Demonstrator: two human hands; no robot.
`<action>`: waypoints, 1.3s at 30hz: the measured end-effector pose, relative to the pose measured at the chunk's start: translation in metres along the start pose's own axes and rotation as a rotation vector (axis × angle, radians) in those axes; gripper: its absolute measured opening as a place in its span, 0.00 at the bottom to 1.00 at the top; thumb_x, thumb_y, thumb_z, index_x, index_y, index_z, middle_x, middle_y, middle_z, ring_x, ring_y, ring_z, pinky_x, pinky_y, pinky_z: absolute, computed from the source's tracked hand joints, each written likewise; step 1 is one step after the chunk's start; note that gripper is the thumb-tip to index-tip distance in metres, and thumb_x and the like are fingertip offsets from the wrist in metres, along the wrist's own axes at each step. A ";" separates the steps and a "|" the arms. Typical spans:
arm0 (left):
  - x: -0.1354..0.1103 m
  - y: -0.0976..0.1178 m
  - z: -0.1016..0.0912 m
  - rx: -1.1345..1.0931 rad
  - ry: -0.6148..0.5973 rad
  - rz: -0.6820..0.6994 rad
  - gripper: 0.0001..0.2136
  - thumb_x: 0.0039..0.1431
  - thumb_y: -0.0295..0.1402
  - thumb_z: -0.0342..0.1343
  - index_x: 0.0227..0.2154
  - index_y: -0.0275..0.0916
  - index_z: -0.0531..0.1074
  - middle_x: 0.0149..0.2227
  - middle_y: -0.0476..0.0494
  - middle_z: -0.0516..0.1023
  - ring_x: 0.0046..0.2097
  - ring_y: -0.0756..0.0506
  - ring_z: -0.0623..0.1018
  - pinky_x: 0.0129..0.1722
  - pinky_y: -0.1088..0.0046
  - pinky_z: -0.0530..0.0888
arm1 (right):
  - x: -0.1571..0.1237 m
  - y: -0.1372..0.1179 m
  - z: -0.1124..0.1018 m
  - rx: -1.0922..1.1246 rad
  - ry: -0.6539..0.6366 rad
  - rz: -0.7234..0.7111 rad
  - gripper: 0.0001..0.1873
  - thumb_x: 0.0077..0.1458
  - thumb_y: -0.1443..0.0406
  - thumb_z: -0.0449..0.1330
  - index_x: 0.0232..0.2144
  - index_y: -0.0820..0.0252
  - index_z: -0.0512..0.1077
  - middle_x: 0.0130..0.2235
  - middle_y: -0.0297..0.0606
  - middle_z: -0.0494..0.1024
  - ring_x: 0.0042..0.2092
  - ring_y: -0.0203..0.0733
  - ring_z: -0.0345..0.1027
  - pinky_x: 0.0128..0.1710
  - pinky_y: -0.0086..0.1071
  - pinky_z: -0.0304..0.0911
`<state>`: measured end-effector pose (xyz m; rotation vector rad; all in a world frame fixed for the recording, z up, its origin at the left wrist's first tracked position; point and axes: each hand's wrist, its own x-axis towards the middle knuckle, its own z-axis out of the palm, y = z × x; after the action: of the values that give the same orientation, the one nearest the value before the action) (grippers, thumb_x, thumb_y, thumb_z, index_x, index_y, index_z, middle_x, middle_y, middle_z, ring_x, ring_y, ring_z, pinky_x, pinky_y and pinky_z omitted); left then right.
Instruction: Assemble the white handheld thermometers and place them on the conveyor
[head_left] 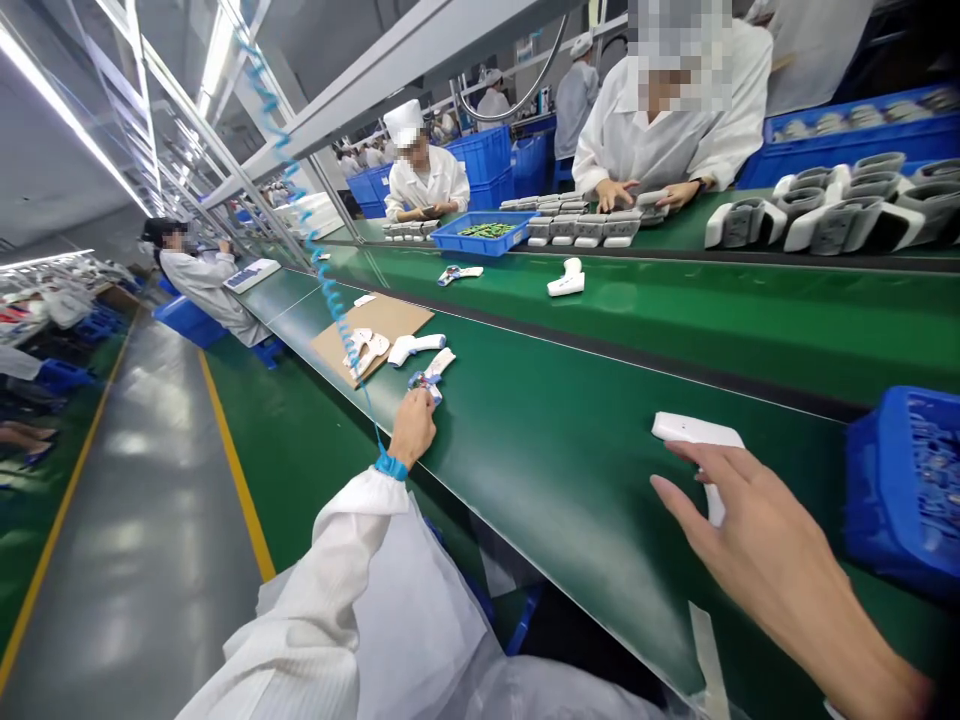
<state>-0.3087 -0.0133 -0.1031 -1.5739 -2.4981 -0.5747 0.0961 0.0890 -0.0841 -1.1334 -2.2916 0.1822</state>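
One white-and-blue device [429, 381] lies by the near edge of the green worktop [525, 430], its end pinched in the left hand [413, 427]. The right hand [765, 545], fingers spread, is over one white shell [697, 430]; I cannot tell whether they touch. One blue bin [870, 490] stands beyond it, rightward. Two handheld pieces [566, 279] lie on the far belt [712, 310].

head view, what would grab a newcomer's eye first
Probably the right hand first, large at lower right, spread open over a white shell, left of a blue bin. Next, a bright blue coiled cord runs from the upper left down to the wristband of the left hand. That hand, left of centre, holds a part with its insides showing.
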 end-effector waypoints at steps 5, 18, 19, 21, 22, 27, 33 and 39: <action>-0.058 0.070 -0.002 -0.185 -0.068 0.382 0.11 0.62 0.17 0.44 0.33 0.39 0.65 0.36 0.41 0.75 0.40 0.44 0.74 0.42 0.67 0.74 | 0.021 -0.017 -0.002 0.017 -0.028 -0.270 0.21 0.68 0.59 0.51 0.56 0.64 0.72 0.58 0.48 0.75 0.56 0.57 0.70 0.51 0.48 0.69; -0.114 0.192 -0.026 -0.773 0.063 0.498 0.11 0.67 0.29 0.59 0.49 0.40 0.67 0.54 0.36 0.75 0.55 0.40 0.75 0.54 0.58 0.76 | -0.035 -0.017 -0.072 0.254 -0.453 0.191 0.15 0.67 0.53 0.56 0.35 0.54 0.75 0.29 0.33 0.77 0.27 0.38 0.64 0.28 0.31 0.58; -0.115 0.204 -0.023 -0.818 0.029 0.425 0.18 0.64 0.35 0.64 0.53 0.40 0.66 0.56 0.34 0.73 0.58 0.38 0.74 0.57 0.55 0.76 | -0.047 -0.017 -0.072 0.224 -0.377 0.202 0.14 0.67 0.54 0.55 0.37 0.53 0.76 0.30 0.33 0.78 0.26 0.38 0.65 0.27 0.31 0.58; -0.118 0.229 -0.017 -0.886 -0.046 0.363 0.29 0.58 0.44 0.69 0.58 0.41 0.65 0.59 0.34 0.72 0.60 0.36 0.74 0.59 0.53 0.75 | -0.068 -0.019 -0.072 0.183 -0.239 0.207 0.14 0.69 0.55 0.53 0.41 0.51 0.76 0.33 0.33 0.80 0.26 0.39 0.69 0.26 0.31 0.61; -0.119 0.242 -0.015 -0.915 -0.081 0.352 0.30 0.58 0.46 0.69 0.58 0.42 0.66 0.57 0.35 0.74 0.58 0.37 0.75 0.58 0.54 0.76 | -0.077 -0.020 -0.072 0.162 -0.182 0.208 0.13 0.69 0.55 0.53 0.43 0.50 0.76 0.34 0.33 0.81 0.27 0.40 0.71 0.26 0.31 0.62; -0.132 0.286 -0.003 -0.952 -0.019 0.298 0.22 0.60 0.41 0.68 0.55 0.44 0.71 0.52 0.41 0.79 0.52 0.39 0.80 0.52 0.59 0.81 | -0.108 -0.027 -0.075 0.022 -0.052 0.278 0.13 0.71 0.59 0.51 0.50 0.51 0.73 0.41 0.35 0.83 0.28 0.41 0.76 0.21 0.30 0.60; -0.144 0.303 0.006 -0.911 0.108 0.413 0.28 0.62 0.34 0.67 0.64 0.46 0.68 0.58 0.41 0.78 0.57 0.38 0.80 0.58 0.59 0.81 | -0.118 -0.028 -0.080 -0.113 0.064 0.301 0.16 0.72 0.60 0.46 0.45 0.55 0.73 0.38 0.37 0.82 0.22 0.40 0.71 0.15 0.30 0.49; -0.148 0.304 0.021 -0.844 0.218 0.619 0.31 0.61 0.30 0.67 0.66 0.38 0.65 0.58 0.35 0.78 0.56 0.38 0.81 0.56 0.63 0.83 | -0.124 -0.015 -0.075 0.238 -0.132 0.472 0.13 0.69 0.58 0.51 0.41 0.54 0.74 0.30 0.33 0.80 0.27 0.44 0.73 0.24 0.33 0.65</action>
<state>0.0297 -0.0131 -0.0931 -2.2154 -1.5033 -1.6820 0.1862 -0.0248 -0.0705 -1.5494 -2.0045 0.7074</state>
